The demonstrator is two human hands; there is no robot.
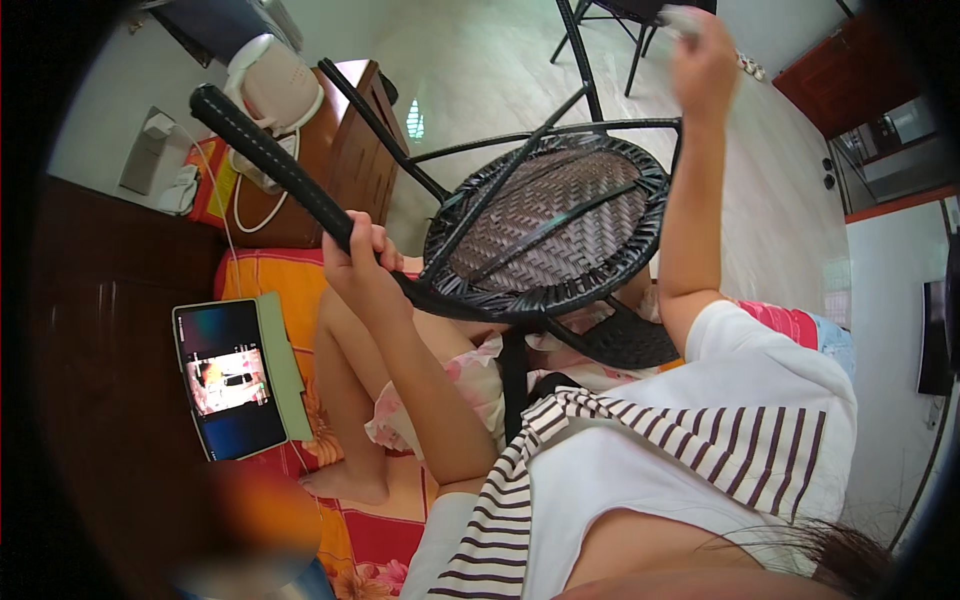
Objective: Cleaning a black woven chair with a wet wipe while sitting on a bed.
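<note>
A small black chair (551,217) with a woven seat is turned over across my lap, its seat's underside and crossed struts facing up. The legs point away from me. My left hand (365,262) is wrapped around one black-covered leg (277,169), close to the seat. Below the seat, part of a woven black panel (630,337) shows, likely the backrest. My right hand (705,64) is raised past the chair's far right side, blurred, with a small whitish thing (681,21) at its fingers. I cannot tell what that thing is.
A tablet (225,379) in a green case lies on the patterned bed cover (382,536) to my left. Beyond it, a wooden cabinet (367,142) holds a whitish appliance (274,86) and a red-yellow box (214,180). Another black chair (637,15) stands on the tiled floor.
</note>
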